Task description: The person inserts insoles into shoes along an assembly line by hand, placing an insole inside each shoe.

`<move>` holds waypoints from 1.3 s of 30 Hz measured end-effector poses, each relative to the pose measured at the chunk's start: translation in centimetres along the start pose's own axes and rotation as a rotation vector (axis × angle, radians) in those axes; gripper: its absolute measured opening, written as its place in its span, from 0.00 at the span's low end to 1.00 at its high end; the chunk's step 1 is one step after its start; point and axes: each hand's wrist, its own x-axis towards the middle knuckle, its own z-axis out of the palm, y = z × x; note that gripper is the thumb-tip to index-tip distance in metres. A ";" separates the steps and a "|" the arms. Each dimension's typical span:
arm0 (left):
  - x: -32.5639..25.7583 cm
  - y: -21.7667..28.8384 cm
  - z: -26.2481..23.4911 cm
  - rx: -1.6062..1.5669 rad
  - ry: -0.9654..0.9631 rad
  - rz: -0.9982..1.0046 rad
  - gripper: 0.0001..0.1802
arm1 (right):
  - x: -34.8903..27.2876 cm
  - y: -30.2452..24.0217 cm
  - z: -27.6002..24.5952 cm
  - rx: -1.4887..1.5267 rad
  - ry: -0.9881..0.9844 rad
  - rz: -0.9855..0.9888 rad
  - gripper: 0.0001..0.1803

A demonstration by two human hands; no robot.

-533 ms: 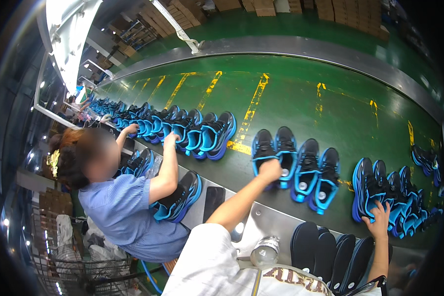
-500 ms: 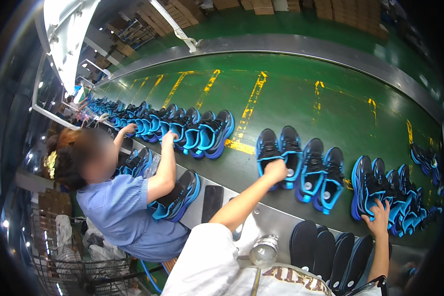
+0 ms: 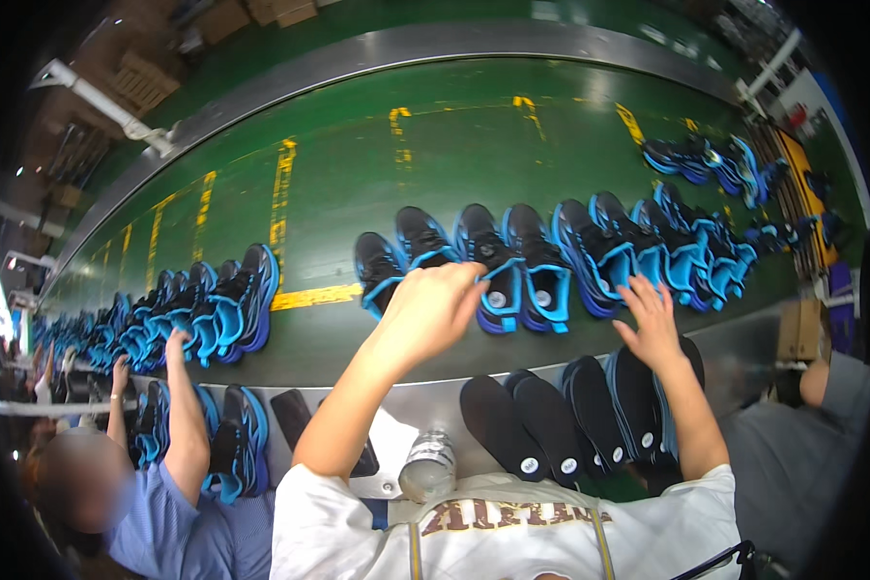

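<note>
A row of black and blue sport shoes stands on a green conveyor belt. My left hand reaches over the belt's near edge, its fingers curled on the heel of one black and blue shoe. My right hand hovers with fingers spread just short of the shoes further right, holding nothing. Several black insoles lie on the metal ledge below my hands.
A clear bottle stands on the ledge by my left arm. At the left, a co-worker in a blue shirt handles more shoes. A person in grey sits at the right. More shoes lie far right.
The view has swung right, so the co-worker now sits at the lower left. My left hand stays on the shoe's heel; my right hand stays spread near the shoes at the right.
</note>
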 end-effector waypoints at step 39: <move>20.6 -6.2 25.8 0.226 -0.317 -0.178 0.31 | -15.5 -7.1 1.2 0.403 0.005 0.669 0.18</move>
